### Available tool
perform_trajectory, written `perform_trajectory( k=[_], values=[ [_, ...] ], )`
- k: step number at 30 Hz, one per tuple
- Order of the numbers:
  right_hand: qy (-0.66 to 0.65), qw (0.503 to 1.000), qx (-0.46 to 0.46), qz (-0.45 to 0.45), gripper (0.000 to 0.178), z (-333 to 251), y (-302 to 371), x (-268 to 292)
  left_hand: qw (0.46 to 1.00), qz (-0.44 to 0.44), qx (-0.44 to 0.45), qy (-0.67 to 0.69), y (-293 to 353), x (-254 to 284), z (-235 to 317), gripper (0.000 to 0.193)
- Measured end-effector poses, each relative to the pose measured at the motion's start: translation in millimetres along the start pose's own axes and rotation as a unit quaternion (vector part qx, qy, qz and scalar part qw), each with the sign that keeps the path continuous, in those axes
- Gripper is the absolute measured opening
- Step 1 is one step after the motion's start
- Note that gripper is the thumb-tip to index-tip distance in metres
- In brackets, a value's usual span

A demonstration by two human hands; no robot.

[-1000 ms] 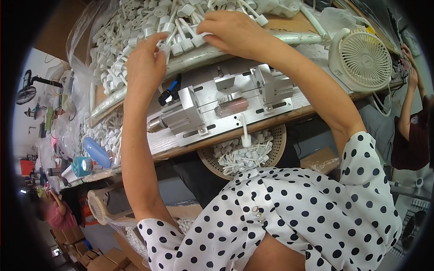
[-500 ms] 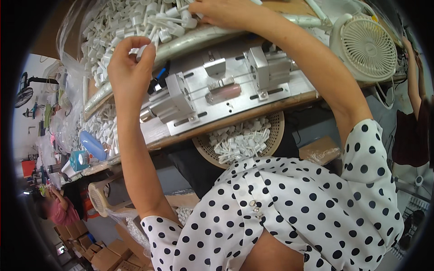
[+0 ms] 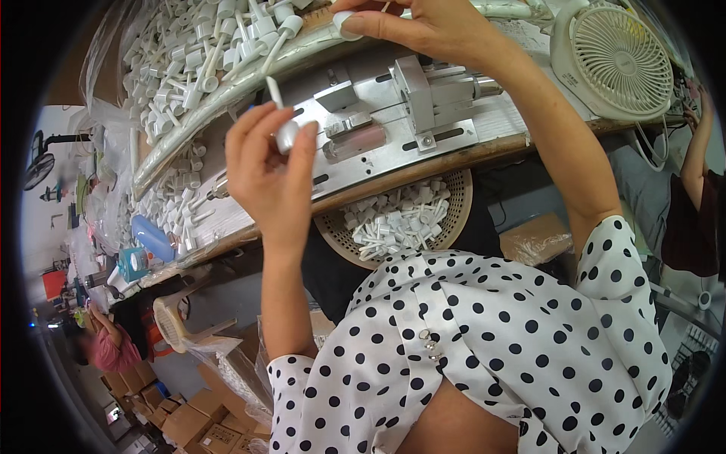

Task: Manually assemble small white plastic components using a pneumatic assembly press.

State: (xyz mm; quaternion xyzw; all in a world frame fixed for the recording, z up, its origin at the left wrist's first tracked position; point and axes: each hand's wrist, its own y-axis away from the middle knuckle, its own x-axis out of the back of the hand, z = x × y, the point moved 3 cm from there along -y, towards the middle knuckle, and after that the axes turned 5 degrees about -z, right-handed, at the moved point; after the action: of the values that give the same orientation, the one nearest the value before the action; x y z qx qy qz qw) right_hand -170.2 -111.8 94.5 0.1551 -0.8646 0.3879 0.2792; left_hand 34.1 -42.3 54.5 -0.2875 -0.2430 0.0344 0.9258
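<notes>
Between its fingertips my left hand (image 3: 268,163) pinches a white plastic cap with a thin stem (image 3: 288,138), the stem pointing up and away. It hovers over the left part of a metal fixture (image 3: 363,163) and hides the block there. Farther off to the right, my right hand (image 3: 435,30) grips another white cap (image 3: 347,25) between thumb and fingers, above the fixture's far side. A pinkish clear cylinder (image 3: 363,142) lies in the middle of the fixture, close to a small metal block (image 3: 336,96).
A heap of white stemmed caps (image 3: 189,68) lies behind a plastic-wrapped rim (image 3: 219,102). Below the table edge, a beige basket (image 3: 463,219) holds more. A white fan (image 3: 612,64) stands at right, a blue scoop-like piece (image 3: 152,237) at left. Other people work at both sides.
My left hand has come right and nearer, from the heap to the fixture, with a stemmed cap. My right hand has moved right, away from the heap, and now shows a cap.
</notes>
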Motion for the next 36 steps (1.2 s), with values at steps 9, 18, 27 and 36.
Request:
perform_trajectory(
  k=[9, 18, 27, 36],
  values=[
    [-0.057, 0.998, -0.030, 0.029, 0.022, -13.6, 43.0, -2.7, 0.993, -0.087, -0.024, -0.079, 41.7, -46.9, 2.4, 0.022],
    [-0.004, 0.998, 0.024, 0.054, 0.021, -24.8, 64.0, -2.6, 0.965, -0.136, -0.087, -0.207, 39.8, -49.7, 6.6, 0.027],
    [0.012, 0.995, 0.096, -0.040, 0.020, -44.3, 66.5, -37.5, 0.928, -0.032, -0.074, -0.365, -109.1, -16.6, -4.7, 0.041],
    [0.183, 0.960, 0.177, -0.116, 0.018, -33.2, 57.4, -73.7, 0.886, -0.180, 0.020, -0.426, -140.0, -17.0, -35.9, 0.041]
  ],
)
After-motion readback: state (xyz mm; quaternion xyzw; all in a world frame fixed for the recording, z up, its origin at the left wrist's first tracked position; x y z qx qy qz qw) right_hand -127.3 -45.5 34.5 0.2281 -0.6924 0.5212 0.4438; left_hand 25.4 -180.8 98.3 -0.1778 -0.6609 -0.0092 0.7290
